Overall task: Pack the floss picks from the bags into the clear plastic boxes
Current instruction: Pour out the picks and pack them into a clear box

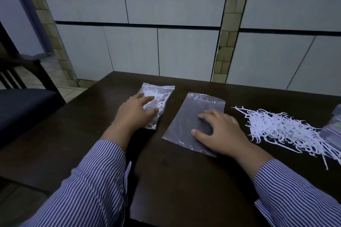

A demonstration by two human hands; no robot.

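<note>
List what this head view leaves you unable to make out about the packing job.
- Clear object, head view: cut off by the right edge and blurred, so box or bag is unclear.
- Full bag: its near part is hidden under the left hand.
- Loose picks: too small and tangled to count.
- Empty bag: whether its zip is sealed, too fine to tell.

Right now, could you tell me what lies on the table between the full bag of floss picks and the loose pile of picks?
In the head view, the empty bag lies flat there, with the right hand resting on it.
</note>
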